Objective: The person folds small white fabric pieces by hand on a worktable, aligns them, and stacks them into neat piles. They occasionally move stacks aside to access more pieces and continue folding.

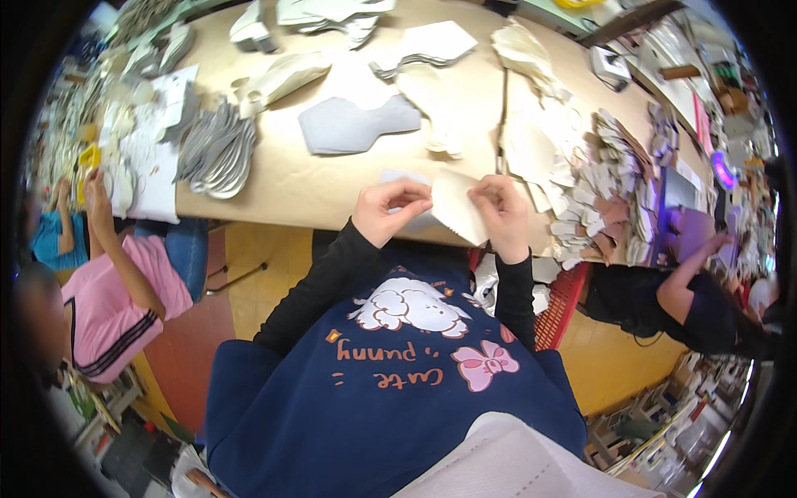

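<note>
My left hand (390,209) and my right hand (501,209) are both closed on a flat cream-coloured cut piece (457,206) with a pointed lower corner, held just above the near edge of the brown work table (315,187). The left fingers pinch its left edge, the right fingers pinch its upper right edge. A pale grey piece (397,176) lies on the table just behind my left hand. My sleeves are black and I wear a dark blue top.
Stacks of grey curved pieces (217,149), a flat grey cut piece (353,124) and piles of cream pieces (548,133) cover the table. A red basket (560,303) sits under its edge. A person in pink (112,290) works at left, another in black (689,290) at right.
</note>
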The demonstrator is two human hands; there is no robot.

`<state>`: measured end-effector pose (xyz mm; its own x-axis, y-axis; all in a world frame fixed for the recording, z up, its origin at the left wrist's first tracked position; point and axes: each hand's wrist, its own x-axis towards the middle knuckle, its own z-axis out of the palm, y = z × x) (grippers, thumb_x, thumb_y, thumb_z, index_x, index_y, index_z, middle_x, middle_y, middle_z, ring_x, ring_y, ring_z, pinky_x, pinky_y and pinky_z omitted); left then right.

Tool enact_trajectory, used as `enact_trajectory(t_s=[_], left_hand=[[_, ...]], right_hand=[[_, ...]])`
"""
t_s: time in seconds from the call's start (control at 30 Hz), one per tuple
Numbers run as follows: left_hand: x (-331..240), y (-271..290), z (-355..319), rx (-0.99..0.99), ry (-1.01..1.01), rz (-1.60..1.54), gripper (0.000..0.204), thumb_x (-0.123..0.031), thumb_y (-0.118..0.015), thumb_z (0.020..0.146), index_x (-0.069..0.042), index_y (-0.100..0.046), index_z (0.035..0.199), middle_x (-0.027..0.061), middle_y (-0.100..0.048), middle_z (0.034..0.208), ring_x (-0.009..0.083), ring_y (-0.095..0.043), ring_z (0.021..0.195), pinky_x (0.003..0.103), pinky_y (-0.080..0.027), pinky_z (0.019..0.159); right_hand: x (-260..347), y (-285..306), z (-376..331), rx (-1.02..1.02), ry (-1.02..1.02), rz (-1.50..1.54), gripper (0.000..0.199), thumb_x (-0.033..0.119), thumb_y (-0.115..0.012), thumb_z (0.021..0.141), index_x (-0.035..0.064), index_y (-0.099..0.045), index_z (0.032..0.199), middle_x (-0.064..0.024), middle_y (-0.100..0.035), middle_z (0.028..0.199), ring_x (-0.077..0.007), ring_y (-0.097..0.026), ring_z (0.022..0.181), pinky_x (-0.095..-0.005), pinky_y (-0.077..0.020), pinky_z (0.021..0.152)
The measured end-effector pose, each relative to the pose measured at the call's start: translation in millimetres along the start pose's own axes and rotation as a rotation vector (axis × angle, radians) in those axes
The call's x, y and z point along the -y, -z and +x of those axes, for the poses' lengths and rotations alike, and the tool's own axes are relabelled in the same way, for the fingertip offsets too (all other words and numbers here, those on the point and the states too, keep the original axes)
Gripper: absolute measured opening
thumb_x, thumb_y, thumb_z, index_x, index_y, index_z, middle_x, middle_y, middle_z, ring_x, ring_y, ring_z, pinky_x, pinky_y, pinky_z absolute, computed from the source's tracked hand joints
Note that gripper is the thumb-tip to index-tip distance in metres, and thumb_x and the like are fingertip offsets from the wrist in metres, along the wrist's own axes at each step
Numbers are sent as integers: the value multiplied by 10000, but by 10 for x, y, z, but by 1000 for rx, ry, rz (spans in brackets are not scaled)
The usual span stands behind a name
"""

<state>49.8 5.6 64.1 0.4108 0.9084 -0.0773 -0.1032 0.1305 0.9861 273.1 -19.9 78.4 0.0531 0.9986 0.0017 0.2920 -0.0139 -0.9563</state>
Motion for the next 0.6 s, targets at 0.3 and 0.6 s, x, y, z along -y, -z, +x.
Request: enact_trajectory(t_s=[0.3,0.6], left_hand=[[380,442,-503,-215,197,40,217,4,-644,893,-1,-702,1102,101,-712,1022,123,-662,872,248,-531,771],[490,811,-364,-247,-10,518,201,-33,-608,911,4,-683,1094,104,-683,1096,175,-669,896,266,-534,786]], right_hand=[[12,-580,76,429,-51,-44,211,35,-655,875,6,-709,1077,-126,-705,987,-191,-673,937,-285,-508,829],[-237,-669,143,319,-210,-52,238,69,-673,876,-11,-705,1098,-105,-722,1059,-136,-652,970,-255,-479,882]])
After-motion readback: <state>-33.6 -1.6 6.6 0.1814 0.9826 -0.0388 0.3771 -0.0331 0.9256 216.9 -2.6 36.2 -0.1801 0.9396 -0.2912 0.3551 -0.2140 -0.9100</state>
